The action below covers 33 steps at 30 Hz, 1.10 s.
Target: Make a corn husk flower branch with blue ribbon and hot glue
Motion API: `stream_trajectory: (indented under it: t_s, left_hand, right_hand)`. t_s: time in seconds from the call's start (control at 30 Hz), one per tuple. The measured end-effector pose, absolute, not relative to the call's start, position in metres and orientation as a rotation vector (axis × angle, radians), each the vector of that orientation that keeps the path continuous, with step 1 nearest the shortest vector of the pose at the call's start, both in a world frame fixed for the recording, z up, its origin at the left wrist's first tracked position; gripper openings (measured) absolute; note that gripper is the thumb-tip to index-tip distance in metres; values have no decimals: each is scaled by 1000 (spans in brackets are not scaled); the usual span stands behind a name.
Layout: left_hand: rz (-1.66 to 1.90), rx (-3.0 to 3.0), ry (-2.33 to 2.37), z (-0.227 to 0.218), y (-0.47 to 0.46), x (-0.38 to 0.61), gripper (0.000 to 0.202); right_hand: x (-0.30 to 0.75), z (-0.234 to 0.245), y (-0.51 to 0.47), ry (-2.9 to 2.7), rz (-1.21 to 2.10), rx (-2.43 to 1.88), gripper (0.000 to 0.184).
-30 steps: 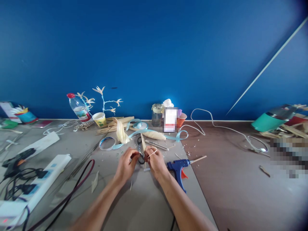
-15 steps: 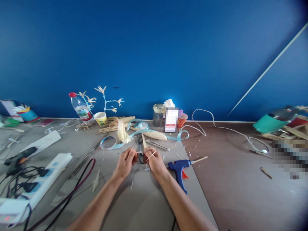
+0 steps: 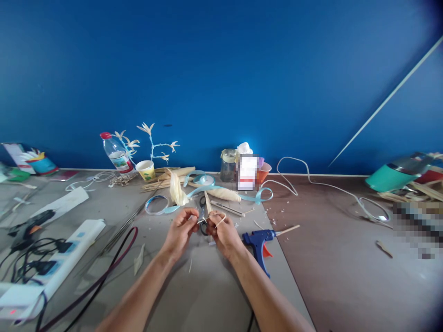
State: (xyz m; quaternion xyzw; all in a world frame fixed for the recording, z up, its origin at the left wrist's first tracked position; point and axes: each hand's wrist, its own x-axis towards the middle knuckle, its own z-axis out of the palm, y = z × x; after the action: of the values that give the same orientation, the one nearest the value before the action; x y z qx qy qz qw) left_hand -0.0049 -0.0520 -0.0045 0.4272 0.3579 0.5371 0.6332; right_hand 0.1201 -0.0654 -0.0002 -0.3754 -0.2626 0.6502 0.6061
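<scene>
My left hand (image 3: 180, 230) and my right hand (image 3: 224, 230) meet over the grey mat (image 3: 207, 286), both pinched closed. Between their fingertips runs a thin wire or stick (image 3: 204, 220). My right hand also grips a pale, pointed strip of corn husk (image 3: 207, 202) that stands up from its fingers, and a thin pale stick pokes out across its knuckles. Black-handled scissors (image 3: 202, 208) lie on the mat just behind the hands. A blue glue gun (image 3: 258, 240) lies right of my right wrist.
A blue ribbon (image 3: 194, 191) and husk pieces (image 3: 176, 188) lie behind the hands. A water bottle (image 3: 116, 154), a yellow cup (image 3: 146, 170), a twig with husk flowers (image 3: 152, 143) and a jar (image 3: 227, 165) stand by the blue wall. A power strip (image 3: 51, 267) and cables lie at left.
Both hands have drifted slightly up and away from me, still pinched together on the same pieces. The view has shifted a little; nothing else has moved.
</scene>
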Motion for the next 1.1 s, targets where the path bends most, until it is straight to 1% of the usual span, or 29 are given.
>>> stream_trajectory:
  t_s: [0.23,0.57,0.73,0.87,1.03,1.1]
  left_hand:
    - [1185,1351,913,-8,-57,1,18]
    - [1178,1471,946,2,-59,1,25]
    - [1142,1413,993,4,-59,1,27]
    - [1116,1415,1104,2,-57,1,24]
    - [1120,1484,1161,0,-55,2,19]
    - [1110,1513,1177,0,-56,2,19]
  right_hand:
    - [120,2,-66,-611,1548,-827,22]
    - [118,3,-68,-677,1565,-859,21]
    - [119,3,-68,-713,1566,-828,25]
    - [119,3,-67,-685,1542,-879,20]
    - [120,0,-65,-731,1491,-933,23]
    - [119,-1,-65,-746,1462,-969,21]
